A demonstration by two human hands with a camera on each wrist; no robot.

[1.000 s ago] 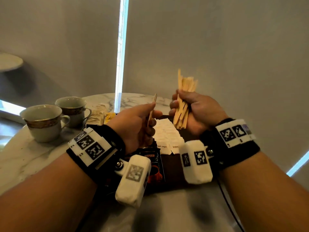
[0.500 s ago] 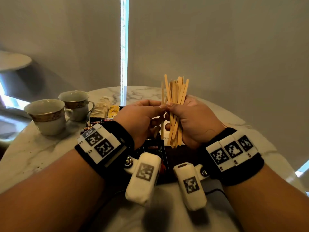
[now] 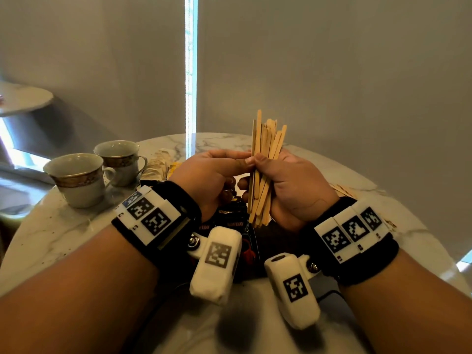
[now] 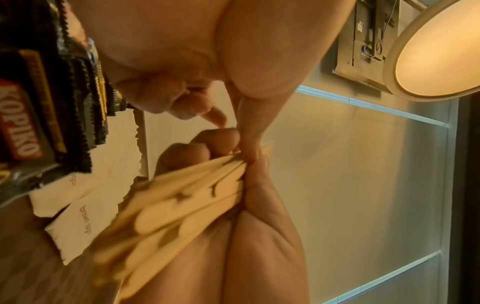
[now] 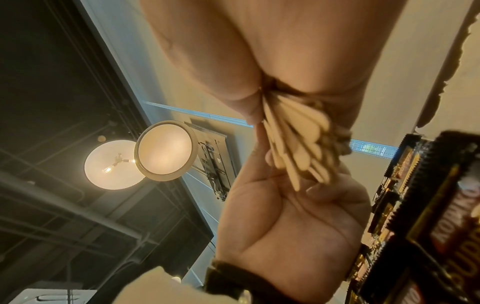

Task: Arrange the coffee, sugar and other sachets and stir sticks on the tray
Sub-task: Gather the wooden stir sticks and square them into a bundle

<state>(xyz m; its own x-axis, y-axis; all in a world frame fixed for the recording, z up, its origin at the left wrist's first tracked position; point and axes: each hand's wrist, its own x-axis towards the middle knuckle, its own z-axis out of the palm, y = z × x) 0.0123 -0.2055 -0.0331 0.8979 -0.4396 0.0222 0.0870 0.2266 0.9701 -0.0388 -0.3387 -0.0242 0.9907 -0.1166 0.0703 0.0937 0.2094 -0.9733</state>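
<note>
Here the bundle of wooden stir sticks [image 3: 264, 164] stands nearly upright, long axis vertical and tops fanned slightly right, clamped in the curled fingers of the right hand [image 3: 296, 185] while the left hand [image 3: 209, 180] pinches its left edge between thumb and forefinger, above the dark tray [image 3: 275, 241]. Beneath lies a round marble table [image 3: 51, 233] carrying two gold-banded teacups [image 3: 79, 177], with grey blinds behind. Only the left wrist view shows the brown sugar sachets [image 4: 85, 209] beside the black Kopiko sachets [image 4: 31, 123], and both wrist views catch a round ceiling lamp [image 5: 166, 150].
</note>
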